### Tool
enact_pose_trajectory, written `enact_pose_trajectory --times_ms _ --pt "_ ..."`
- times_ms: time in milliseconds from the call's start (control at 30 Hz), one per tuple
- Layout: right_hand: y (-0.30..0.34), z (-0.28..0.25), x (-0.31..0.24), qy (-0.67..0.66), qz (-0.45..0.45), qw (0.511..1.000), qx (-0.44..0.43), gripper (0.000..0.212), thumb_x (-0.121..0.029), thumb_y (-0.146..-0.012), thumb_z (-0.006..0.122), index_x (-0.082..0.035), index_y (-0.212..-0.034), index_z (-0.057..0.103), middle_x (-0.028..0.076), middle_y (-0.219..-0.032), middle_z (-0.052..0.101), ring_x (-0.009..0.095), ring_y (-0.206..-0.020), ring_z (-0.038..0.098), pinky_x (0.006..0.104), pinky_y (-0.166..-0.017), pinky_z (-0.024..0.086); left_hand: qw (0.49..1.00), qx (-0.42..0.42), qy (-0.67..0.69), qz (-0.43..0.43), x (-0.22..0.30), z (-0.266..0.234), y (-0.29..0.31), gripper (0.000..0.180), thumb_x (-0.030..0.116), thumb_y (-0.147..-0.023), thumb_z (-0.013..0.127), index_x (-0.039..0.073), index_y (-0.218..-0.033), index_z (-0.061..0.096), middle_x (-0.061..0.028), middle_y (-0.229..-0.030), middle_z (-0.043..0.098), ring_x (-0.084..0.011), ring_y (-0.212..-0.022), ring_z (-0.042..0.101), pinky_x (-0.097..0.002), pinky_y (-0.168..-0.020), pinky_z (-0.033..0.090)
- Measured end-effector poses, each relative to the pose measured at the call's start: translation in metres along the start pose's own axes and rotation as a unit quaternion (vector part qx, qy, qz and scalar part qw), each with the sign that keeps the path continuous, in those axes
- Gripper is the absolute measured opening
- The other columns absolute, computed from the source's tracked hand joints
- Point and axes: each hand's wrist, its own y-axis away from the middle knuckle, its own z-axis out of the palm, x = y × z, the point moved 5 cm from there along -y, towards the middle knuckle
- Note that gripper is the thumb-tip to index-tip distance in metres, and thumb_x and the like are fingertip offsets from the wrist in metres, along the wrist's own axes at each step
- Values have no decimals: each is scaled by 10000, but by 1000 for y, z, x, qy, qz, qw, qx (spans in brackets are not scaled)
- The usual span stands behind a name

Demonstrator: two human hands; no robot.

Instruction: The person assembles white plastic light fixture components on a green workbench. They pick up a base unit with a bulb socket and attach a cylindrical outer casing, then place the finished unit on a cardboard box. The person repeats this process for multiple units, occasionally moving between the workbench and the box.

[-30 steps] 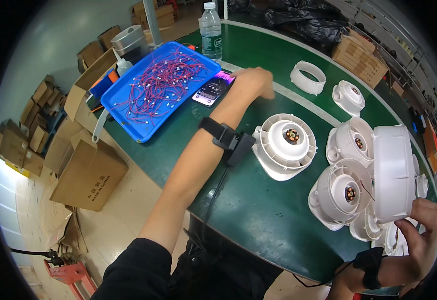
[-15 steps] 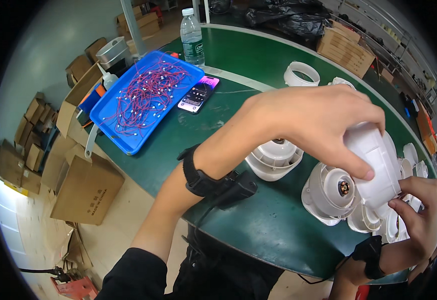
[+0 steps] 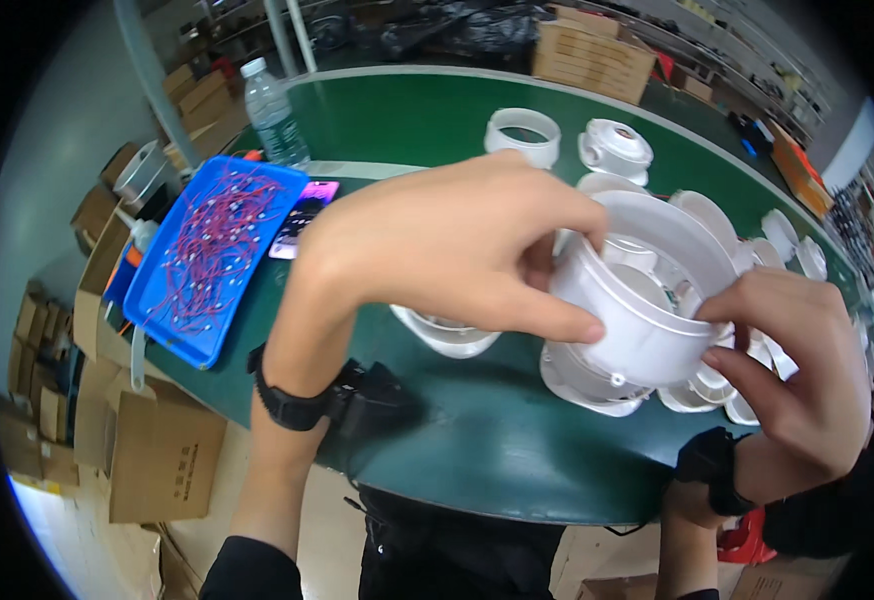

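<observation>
A round white plastic housing (image 3: 637, 340) is held tilted above the table, its open side up and partly toward me. My left hand (image 3: 467, 245) grips its left wall, thumb outside and fingers partly hidden behind the rim. On the right rim, my right hand (image 3: 787, 350) pinches the wall between thumb and fingers. Just below sits another white housing (image 3: 579, 388), mostly covered by the held one. A further white housing (image 3: 452, 338) shows partly from under my left hand. Several more white parts stand behind and to the right, partly hidden by my right hand.
At the left of the green table (image 3: 497, 455) lies a blue tray (image 3: 206, 352) of red wires with white connectors. A phone (image 3: 287, 242) and a water bottle (image 3: 275, 125) are beside it. A white ring (image 3: 524, 150) and a white housing (image 3: 615, 152) stand farther back. Cardboard boxes (image 3: 172, 450) sit at the left.
The view has swung to the right. Between my hands, the white housing has turned from showing its outer side to showing its open inside. Both hands still hold it.
</observation>
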Motion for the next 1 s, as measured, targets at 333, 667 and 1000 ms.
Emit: enact_pose_trajectory --times_ms 333,667,1000 --pt "0 -4 4 11 -31 999 -21 251 22 -710 727 -9 -948 656 135 -859 660 285 -729 618 365 -687 477 999 -9 18 -25 3 2 -8 356 226 -741 835 18 -964 651 -81 -729 689 -192 -671 706 -271 -675 559" --pt "1 1 11 42 -41 998 6 230 7 -731 705 -10 -951 640 144 -803 638 308 -691 604 376 -656 462 1000 30 4 8 6 -1 -7 369 190 -717 836 9 -997 678 -93 -746 689 -173 -669 705 -260 -641 549" --pt "0 -2 -1 58 -1 997 45 165 -17 -778 668 -12 -938 627 139 -820 629 314 -766 598 383 -732 442 998 51 0 31 5 -2 -9 367 194 -722 820 14 -1014 689 -97 -737 691 -172 -660 705 -253 -628 551"
